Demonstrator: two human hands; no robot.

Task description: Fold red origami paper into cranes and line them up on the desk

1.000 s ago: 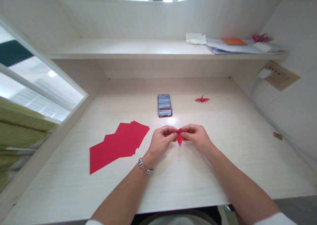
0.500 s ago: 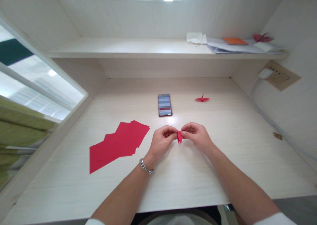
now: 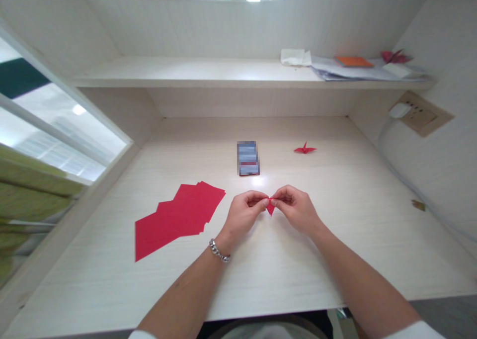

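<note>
Between my two hands is a small folded piece of red paper (image 3: 270,208), its pointed end hanging down toward me. My left hand (image 3: 244,211) pinches its left upper corner between thumb and fingers; a silver chain bracelet is on that wrist. On the other side my right hand (image 3: 296,207) pinches the right upper corner the same way. The fingertips cover the paper's top part. A finished red paper crane (image 3: 305,149) sits on the desk beyond my right hand. To the left of my left hand lie several overlapping red paper sheets (image 3: 182,212).
A phone (image 3: 248,158) lies on the desk (image 3: 186,145) beyond my hands. Papers, an orange pad (image 3: 354,61) and another red folded paper (image 3: 396,56) rest on the shelf (image 3: 186,70). A white cable (image 3: 402,177) runs down the right side from a wall socket (image 3: 425,114).
The folded paper's lower end showed split points before; now it shows one smooth point. My right fingers have shifted slightly on it, while both hands stay in nearly the same place.
</note>
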